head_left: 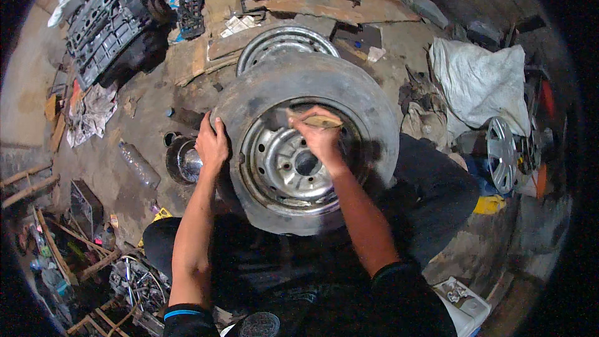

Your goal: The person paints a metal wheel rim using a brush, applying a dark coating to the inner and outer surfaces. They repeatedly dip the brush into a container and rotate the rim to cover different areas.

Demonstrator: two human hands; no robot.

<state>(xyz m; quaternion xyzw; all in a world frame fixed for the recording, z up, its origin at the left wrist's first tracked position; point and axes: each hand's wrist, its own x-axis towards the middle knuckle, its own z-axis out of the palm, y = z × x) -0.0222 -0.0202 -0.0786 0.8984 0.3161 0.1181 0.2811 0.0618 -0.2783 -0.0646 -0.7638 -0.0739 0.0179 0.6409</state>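
Presently, the right hand (319, 138) pinches a small flat tan piece (324, 122), its kind unclear, against the worn grey tyre on its silver steel rim (284, 165), propped against the person's lap. Left hand (212, 145) grips the tyre's outer edge. A shiny metal bowl (185, 160) sits alongside, contents indiscernible.

Bare floor (134, 122) left of the tyre (312, 81) (steel bowl (185, 161) and bottle (140, 165) intrude) leaves passage.
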